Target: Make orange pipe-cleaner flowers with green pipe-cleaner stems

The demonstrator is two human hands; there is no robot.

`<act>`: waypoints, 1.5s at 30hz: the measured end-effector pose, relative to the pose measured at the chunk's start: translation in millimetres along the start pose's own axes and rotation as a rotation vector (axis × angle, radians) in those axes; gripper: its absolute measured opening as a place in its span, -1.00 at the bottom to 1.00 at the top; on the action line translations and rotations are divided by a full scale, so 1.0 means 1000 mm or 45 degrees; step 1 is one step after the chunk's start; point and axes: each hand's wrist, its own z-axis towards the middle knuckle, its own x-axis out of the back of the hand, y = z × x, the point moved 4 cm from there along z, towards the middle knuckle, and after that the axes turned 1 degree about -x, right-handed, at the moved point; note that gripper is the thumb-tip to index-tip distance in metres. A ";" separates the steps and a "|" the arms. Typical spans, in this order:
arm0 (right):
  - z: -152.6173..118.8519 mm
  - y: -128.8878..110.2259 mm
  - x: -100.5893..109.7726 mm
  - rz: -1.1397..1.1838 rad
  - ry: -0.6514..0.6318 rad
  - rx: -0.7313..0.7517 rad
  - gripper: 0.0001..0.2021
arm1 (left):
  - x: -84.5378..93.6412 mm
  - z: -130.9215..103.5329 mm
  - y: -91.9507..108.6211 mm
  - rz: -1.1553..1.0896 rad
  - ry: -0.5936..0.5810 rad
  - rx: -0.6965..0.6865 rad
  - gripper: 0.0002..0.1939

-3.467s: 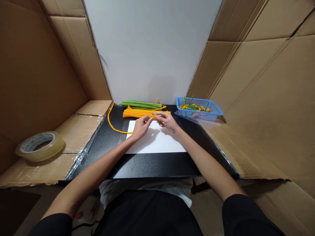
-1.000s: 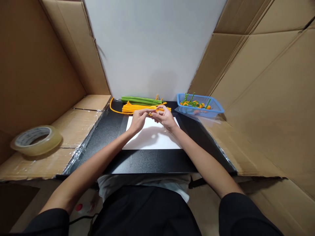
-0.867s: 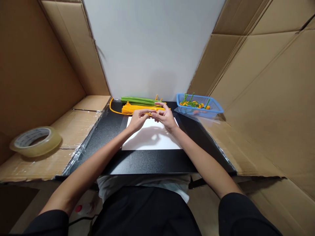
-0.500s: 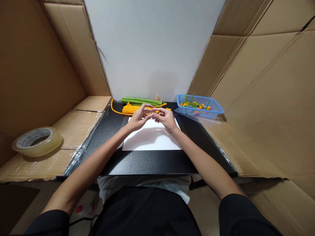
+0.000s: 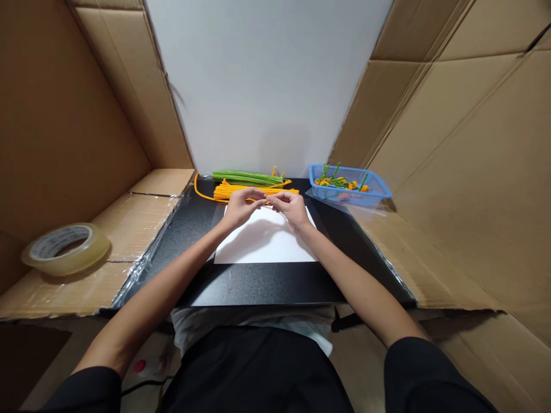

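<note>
My left hand (image 5: 243, 207) and my right hand (image 5: 291, 209) meet fingertip to fingertip over the upper part of a white sheet of paper (image 5: 262, 244). Both are closed in a pinch, thumbs against the index fingers. Whatever they pinch is too small and too covered by the fingers to name. Right behind the hands lies a bundle of orange pipe cleaners (image 5: 224, 191), one of them looping out to the left. Beyond it sits a bundle of green pipe cleaners (image 5: 245, 177).
A blue plastic basket (image 5: 379, 189) at the back right holds several small orange and green pipe-cleaner pieces (image 5: 340, 183). On the left cardboard ledge (image 5: 124, 221) rests a roll of clear tape (image 5: 92, 252). Cardboard walls (image 5: 473, 172) flank the black table (image 5: 262, 287).
The fingers of my left hand have curled down from a more raised, spread pose into a pinch. My right hand's fingers have drawn in closer too. Everything else stays put.
</note>
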 end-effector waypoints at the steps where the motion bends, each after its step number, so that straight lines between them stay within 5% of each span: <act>1: 0.000 -0.001 0.000 -0.001 0.011 0.004 -0.67 | -0.002 0.000 -0.001 -0.072 -0.018 0.023 -0.64; 6: 0.000 -0.004 0.000 -0.015 -0.010 0.035 -0.66 | -0.005 -0.002 0.001 -0.167 -0.035 0.023 -0.59; 12: 0.001 0.000 0.000 0.024 -0.103 -0.035 -0.66 | -0.001 -0.006 0.013 0.282 0.015 -0.150 -0.70; 17: 0.004 -0.006 0.002 -0.097 -0.170 0.033 -0.71 | 0.001 -0.008 0.015 0.393 0.054 -0.238 -0.77; 23: 0.007 -0.013 0.004 -0.224 -0.230 0.098 -0.74 | 0.003 -0.010 0.021 0.619 -0.088 -0.523 -0.81; 31: 0.002 -0.021 0.005 -0.474 -0.282 0.227 -0.76 | 0.007 -0.007 0.015 1.005 -0.264 -0.667 -0.83; 45: 0.005 -0.016 0.008 -0.642 -0.333 0.222 -0.82 | 0.003 -0.014 0.015 1.365 -0.288 -0.989 -0.77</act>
